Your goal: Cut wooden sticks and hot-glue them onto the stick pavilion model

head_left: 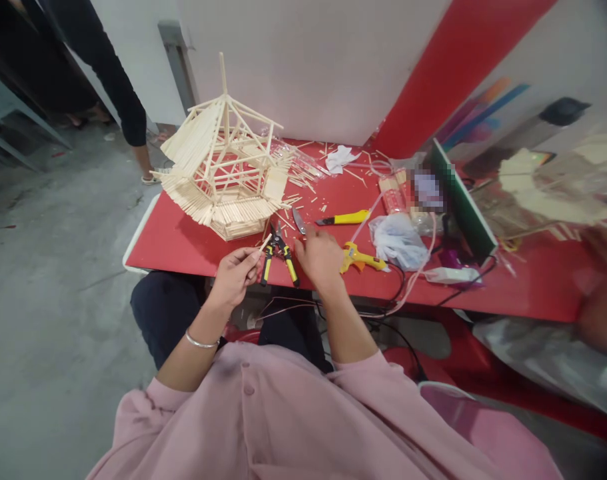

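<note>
My left hand is closed, pinching a short thin wooden stick between thumb and fingers. My right hand lies low over the table with its fingers apart, their tips at the lower end of a small metal blade. Whether they touch it I cannot tell. Between both hands rest black-and-yellow pliers, jaws pointing away from me. Right of my right hand lies a yellow glue gun. Behind that hand is a yellow utility knife. A pavilion-like wooden stick model stands beyond my left hand.
Loose sticks and scraps litter the red table. Crumpled tissue, a plastic bag and a green board stand farther right, with cables at the front edge. Another person's blurred arm is at the far right.
</note>
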Demonstrator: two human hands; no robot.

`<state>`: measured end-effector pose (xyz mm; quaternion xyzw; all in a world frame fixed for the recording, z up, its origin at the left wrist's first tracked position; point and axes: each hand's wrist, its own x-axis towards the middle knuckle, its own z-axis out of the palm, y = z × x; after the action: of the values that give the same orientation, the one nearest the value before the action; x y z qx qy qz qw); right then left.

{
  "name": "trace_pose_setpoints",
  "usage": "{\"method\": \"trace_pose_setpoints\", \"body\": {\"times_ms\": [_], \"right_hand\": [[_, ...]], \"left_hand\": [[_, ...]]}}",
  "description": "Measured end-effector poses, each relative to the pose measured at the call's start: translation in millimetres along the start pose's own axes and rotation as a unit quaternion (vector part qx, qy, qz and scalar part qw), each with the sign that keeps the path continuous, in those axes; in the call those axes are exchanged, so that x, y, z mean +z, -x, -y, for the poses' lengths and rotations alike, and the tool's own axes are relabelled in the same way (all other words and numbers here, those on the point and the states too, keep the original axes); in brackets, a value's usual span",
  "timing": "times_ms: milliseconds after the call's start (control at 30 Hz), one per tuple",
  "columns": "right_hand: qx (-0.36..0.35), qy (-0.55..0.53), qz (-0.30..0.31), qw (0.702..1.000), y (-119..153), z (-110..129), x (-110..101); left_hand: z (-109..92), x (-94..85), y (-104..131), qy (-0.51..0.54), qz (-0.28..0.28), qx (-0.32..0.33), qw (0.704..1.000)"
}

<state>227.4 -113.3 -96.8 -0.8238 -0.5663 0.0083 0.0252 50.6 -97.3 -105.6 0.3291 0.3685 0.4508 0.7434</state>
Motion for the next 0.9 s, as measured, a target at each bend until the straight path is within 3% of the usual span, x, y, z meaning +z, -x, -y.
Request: {"method": "trace_pose_setpoints", "body": {"times_ms": [100,233,367,433,467,567,733,867,900], "right_hand": [[-0.048,-0.035,0.014,0.998,23,23,8],[-0.037,-0.051,0.056,0.996,36,47,21],[0.002,-0.099,0.067,0.993,25,44,21],[0.028,-0.193,0.083,0.977,18,31,18],[0.043,-0.270,0.103,0.956,15,23,17],[0.072,-0.491,0.174,0.851,15,-4,17],[0.022,-0.611,0.219,0.760,49,-25,26],[-0.037,-0.721,0.300,0.624,81,-19,34],[-0.042,-0.730,0.320,0.603,86,-18,34]], "left_hand": [[0,-0.6,1,-0.008,-0.010,0.010,1.000],[1,3.6,2,-0.016,-0.013,0.020,1.000],[2,7.4,3,-0.019,-0.011,0.024,0.999],[0,8.1,3,-0.021,-0.012,0.029,0.999],[-1,8.3,3,-0.023,-0.013,0.031,0.999],[-5,8.5,3,-0.032,-0.011,0.034,0.999],[-8,11.9,0,-0.042,-0.017,0.044,0.998],[-4,17.0,-4,-0.065,-0.015,0.043,0.997],[-4,18.4,-5,-0.071,-0.013,0.043,0.996]]}}
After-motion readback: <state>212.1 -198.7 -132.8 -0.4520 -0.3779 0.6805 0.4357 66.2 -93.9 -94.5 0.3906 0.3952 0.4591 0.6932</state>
